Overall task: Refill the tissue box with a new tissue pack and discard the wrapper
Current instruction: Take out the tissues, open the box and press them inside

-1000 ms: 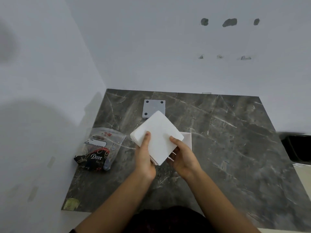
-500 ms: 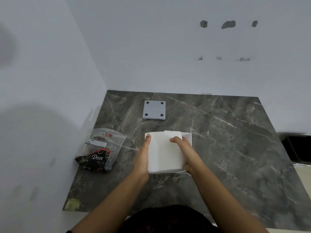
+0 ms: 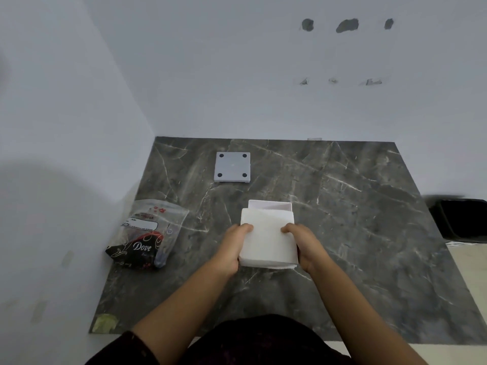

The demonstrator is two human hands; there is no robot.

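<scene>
Plastic wrapper (image 3: 146, 235) and grey lid (image 3: 232, 167) flank the tissue stack (image 3: 267, 237).

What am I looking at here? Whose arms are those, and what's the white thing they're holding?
A person wears a camera on their head, so you see their own arms from above. The left hand and right hand hold a white tissue stack by its sides, over an open white box. They stand at a dark marble table. On it lie a grey square lid with four dark dots and an empty Dove wrapper. A black bin sits off to the right.
</scene>
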